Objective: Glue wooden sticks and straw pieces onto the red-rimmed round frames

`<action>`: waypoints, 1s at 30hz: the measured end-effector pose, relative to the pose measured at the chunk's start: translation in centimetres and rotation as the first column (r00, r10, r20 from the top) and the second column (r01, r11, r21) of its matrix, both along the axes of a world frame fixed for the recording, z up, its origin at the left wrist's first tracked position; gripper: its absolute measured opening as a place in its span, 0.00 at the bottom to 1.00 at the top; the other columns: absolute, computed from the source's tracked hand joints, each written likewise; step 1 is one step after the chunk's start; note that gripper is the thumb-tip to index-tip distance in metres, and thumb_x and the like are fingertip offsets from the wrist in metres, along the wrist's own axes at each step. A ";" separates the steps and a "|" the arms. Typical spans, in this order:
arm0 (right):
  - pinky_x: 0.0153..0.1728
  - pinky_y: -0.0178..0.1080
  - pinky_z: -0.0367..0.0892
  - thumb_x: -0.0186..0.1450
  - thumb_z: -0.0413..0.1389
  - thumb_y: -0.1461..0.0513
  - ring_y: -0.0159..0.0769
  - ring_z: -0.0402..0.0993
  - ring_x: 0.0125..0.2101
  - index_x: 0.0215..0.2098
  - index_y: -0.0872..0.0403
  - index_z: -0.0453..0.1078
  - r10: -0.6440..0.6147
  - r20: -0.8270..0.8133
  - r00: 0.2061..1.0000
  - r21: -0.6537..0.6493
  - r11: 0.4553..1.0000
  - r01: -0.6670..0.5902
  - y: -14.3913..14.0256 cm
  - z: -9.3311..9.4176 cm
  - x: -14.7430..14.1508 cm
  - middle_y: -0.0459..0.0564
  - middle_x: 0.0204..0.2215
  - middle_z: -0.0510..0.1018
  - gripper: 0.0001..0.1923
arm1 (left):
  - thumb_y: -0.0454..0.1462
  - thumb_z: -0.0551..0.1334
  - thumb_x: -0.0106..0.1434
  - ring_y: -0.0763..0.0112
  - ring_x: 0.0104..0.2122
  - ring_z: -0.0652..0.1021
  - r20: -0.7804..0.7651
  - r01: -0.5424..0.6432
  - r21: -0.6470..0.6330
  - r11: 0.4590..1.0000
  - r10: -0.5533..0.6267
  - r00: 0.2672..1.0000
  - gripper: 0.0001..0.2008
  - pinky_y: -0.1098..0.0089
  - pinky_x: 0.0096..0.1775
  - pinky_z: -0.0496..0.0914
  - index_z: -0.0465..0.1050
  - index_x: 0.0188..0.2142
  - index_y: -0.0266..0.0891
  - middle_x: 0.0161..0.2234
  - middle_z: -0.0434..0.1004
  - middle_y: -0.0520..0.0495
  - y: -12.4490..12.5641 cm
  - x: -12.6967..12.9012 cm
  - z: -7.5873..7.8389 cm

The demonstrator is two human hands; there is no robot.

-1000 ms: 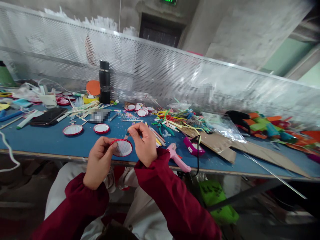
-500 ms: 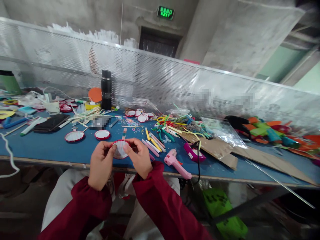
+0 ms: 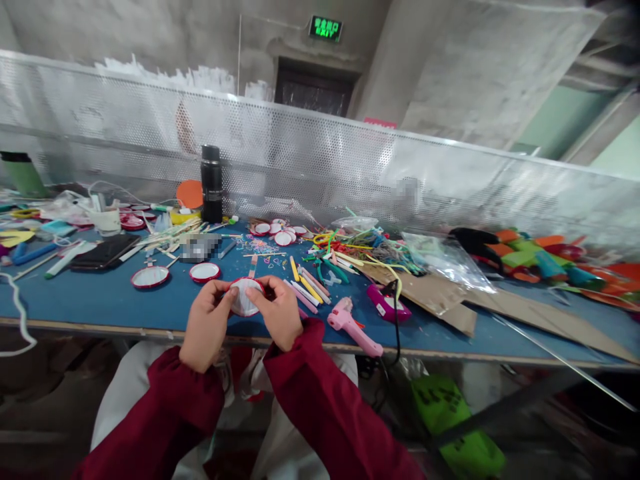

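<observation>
A small round disc [image 3: 245,297], white with a red rim, is pinched between both of my hands just above the near edge of the blue table [image 3: 100,297]. My left hand [image 3: 206,325] grips its left side. My right hand [image 3: 277,313] holds its right side, thumb on the white face. Both arms wear dark red sleeves. Two similar red-rimmed discs [image 3: 150,277] lie flat on the table to the left. A wooden stick [image 3: 253,265] lies just beyond the held disc.
A pink glue gun [image 3: 353,324] and a magenta device [image 3: 388,303] lie right of my hands. Coloured sticks [image 3: 307,285], pipe cleaners [image 3: 360,243], cardboard [image 3: 500,303], a black flask [image 3: 211,185], a phone [image 3: 105,251] and a perforated metal screen [image 3: 320,160] fill the table.
My right hand came down from above the disc and closed onto its right side. Both hands and the disc shifted slightly forward over the table edge.
</observation>
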State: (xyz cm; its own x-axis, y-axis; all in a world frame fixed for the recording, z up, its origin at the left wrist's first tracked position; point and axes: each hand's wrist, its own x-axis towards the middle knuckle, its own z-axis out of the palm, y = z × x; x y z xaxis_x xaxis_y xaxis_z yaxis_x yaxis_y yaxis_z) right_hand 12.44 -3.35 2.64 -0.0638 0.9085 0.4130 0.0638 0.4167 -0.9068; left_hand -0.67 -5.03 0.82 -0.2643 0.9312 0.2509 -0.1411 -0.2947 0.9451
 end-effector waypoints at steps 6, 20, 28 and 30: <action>0.39 0.37 0.71 0.64 0.57 0.52 0.35 0.75 0.36 0.44 0.53 0.74 0.027 -0.044 0.999 0.033 0.999 -0.026 0.9 -0.6 0.7 0.49 0.39 0.81 0.16 | 0.49 0.67 0.56 0.73 0.25 0.70 -0.111 -0.087 0.049 0.995 0.092 0.990 0.17 0.73 0.27 0.65 0.71 0.35 0.39 0.28 0.72 0.53 1.9 -0.8 -0.4; 0.32 0.36 0.68 0.65 0.51 0.52 0.35 0.73 0.31 0.40 0.50 0.76 -0.130 0.038 0.991 -0.012 0.991 0.131 6.9 -2.5 -0.9 0.47 0.32 0.79 0.16 | 0.49 0.68 0.50 0.74 0.25 0.70 0.045 -0.071 0.059 0.996 0.068 0.997 0.19 0.72 0.28 0.68 0.67 0.32 0.39 0.27 0.69 0.54 7.9 -0.8 -0.1; 0.25 0.34 0.66 0.63 0.53 0.51 0.32 0.70 0.24 0.39 0.50 0.77 -0.112 -0.046 0.993 -0.069 0.992 0.109 6.9 -2.9 -0.8 0.45 0.27 0.78 0.16 | 0.45 0.71 0.46 0.71 0.32 0.76 0.155 0.106 0.004 0.994 -0.105 0.982 0.24 0.69 0.36 0.72 0.73 0.42 0.37 0.35 0.77 0.49 7.0 -0.7 0.3; 0.25 0.34 0.66 0.63 0.53 0.52 0.32 0.70 0.25 0.39 0.51 0.77 -0.112 -0.059 0.992 -0.076 0.991 0.107 6.8 -2.9 -0.8 0.46 0.28 0.78 0.16 | 0.43 0.72 0.45 0.70 0.32 0.77 0.178 0.133 0.002 0.991 -0.131 0.975 0.25 0.68 0.36 0.72 0.74 0.42 0.36 0.35 0.78 0.48 6.9 -0.7 0.4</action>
State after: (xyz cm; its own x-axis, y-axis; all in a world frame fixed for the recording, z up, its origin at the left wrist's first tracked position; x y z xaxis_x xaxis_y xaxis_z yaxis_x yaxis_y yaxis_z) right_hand 11.65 3.48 -0.28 0.0615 0.9361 0.3463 0.0476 0.3438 -0.9378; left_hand -1.39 1.88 1.18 -0.1781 0.9630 0.2020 -0.3434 -0.2532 0.9044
